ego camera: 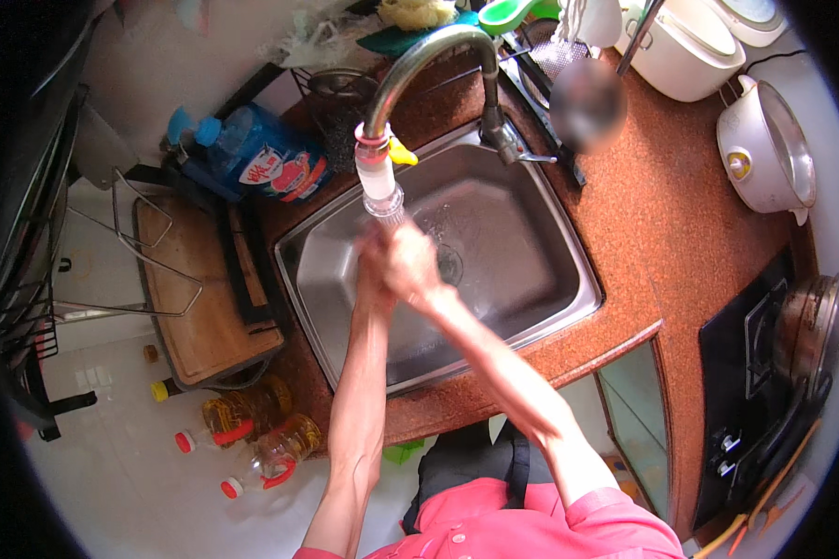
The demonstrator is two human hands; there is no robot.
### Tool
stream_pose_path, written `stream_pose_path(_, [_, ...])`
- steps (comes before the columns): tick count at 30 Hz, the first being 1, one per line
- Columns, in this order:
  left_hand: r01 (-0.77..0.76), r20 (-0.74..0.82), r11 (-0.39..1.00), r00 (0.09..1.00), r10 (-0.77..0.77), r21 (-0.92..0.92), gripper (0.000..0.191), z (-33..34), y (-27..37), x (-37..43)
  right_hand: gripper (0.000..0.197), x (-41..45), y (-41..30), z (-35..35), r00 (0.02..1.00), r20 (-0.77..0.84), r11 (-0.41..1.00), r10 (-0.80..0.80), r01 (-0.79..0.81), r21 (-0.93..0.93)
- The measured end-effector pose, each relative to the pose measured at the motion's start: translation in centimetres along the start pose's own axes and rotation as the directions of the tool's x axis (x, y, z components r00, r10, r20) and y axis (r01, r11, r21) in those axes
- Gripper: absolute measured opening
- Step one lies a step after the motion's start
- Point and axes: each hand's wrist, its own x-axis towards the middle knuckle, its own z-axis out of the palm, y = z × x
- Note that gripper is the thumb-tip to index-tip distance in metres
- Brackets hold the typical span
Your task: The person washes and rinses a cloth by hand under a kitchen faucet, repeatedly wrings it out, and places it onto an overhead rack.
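Observation:
Directly under the faucet nozzle (376, 180), my left hand (373, 264) and my right hand (412, 258) are pressed together, the right lying partly over the left. Thin streams of water fall from the nozzle onto them. Motion blur and overlap hide the fingers, and I cannot tell whether anything is between the palms. Both hands are above the left part of a stainless steel sink (510, 223), with the round drain (450, 265) just to their right. The curved metal faucet (386, 101) rises from the sink's back rim, its lever (535, 158) at the base.
Left of the sink stand a blue detergent bottle (269, 157) and a wooden cutting board (203, 307). Oil bottles with red caps (283, 451) are lower left. Rightward on the brown countertop (636, 230) are a white electric pot (755, 154) and a black gas stove (734, 377) bearing a pan (804, 328).

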Motion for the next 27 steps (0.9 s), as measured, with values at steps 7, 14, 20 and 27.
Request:
stream_pose_path(7, [-0.364,0.036,0.86,0.925,0.377,0.357,0.021,4.9,-2.1,0.9,0.021,3.0,3.9,-1.0,0.983,-0.064,0.922,-0.174,0.14,-0.362])
stream_pose_path(14, [-0.217,-0.076,0.975,0.974,0.214,-0.039,0.02,-5.6,1.5,2.3,0.027,-3.3,-1.3,2.4,0.969,-0.052,0.97,-0.243,0.244,0.002])
stream_pose_path(20, [-0.025,-0.18,0.887,0.976,0.12,0.461,0.023,4.7,-0.7,-0.4,0.034,2.4,8.8,-1.1,0.98,0.087,0.984,0.179,-0.179,-0.01])
stream_pose_path(27, [0.045,-0.133,0.894,0.991,0.016,0.446,0.03,2.1,1.8,0.6,0.032,3.0,6.3,-3.5,0.79,0.596,0.427,0.144,-0.593,0.683])
